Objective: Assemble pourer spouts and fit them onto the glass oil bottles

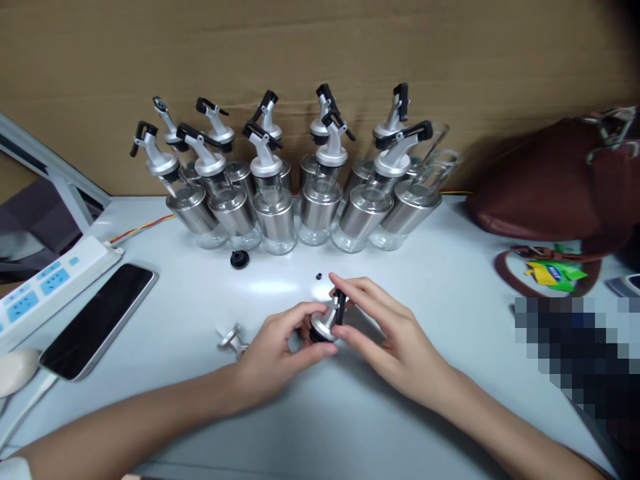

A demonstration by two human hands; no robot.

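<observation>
Between my hands, above the middle of the table, is a silver pourer spout (324,323) with a black stopper base and a black lever. My left hand (285,337) grips its round base between thumb and fingers. My right hand (387,333) has its thumb and fingers on the black lever at the spout's upper end. A loose silver spout piece (231,339) lies just left of my left hand. Beyond the hands are a tiny black part (319,276) and a round black stopper (239,259) on the table.
Two rows of glass bottles (274,217) with steel bands stand along the back, most topped with pourer spouts. A phone (99,321) and a power strip (50,283) lie at left. At right are a brown leather bag (540,180) and a green-yellow packet (555,275).
</observation>
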